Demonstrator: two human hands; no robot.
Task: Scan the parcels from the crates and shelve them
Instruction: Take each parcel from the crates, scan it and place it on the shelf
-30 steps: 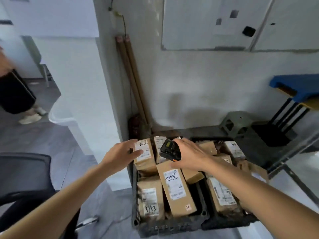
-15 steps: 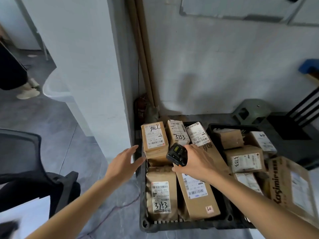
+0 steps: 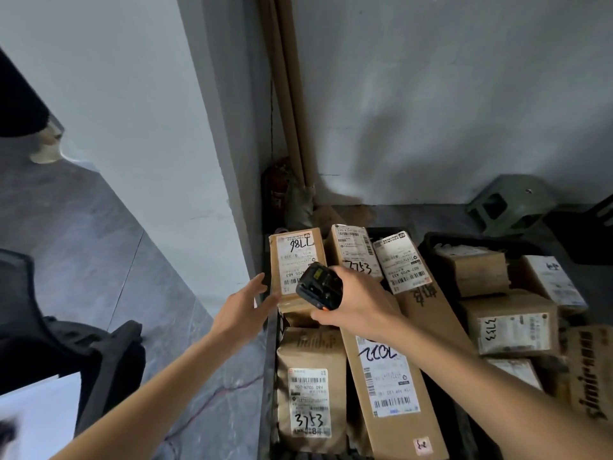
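Observation:
A black crate (image 3: 269,376) on the floor holds several brown parcels with white labels. My right hand (image 3: 360,302) grips a black handheld scanner (image 3: 319,287) just above them, its head pointing left toward an upright parcel marked 7786 (image 3: 298,257) at the crate's far left corner. My left hand (image 3: 243,310) is open with fingers spread, at that parcel's lower left edge, touching or nearly so. In front lie a parcel marked 3753 (image 3: 310,390) and a long box marked 7022 (image 3: 391,393). A second crate (image 3: 431,239) of parcels stands to the right.
A white wall corner (image 3: 185,161) rises just left of the crates. Brown poles (image 3: 292,94) lean in the corner behind them. A grey stool (image 3: 510,204) stands at the back right, a black office chair (image 3: 66,346) at the left, and a person's shoe (image 3: 46,151) at the far left.
The view has dropped and closed in on the crates. My left hand let go of the 7786 parcel's top and now sits open at its lower edge. The scanner has moved over toward its label.

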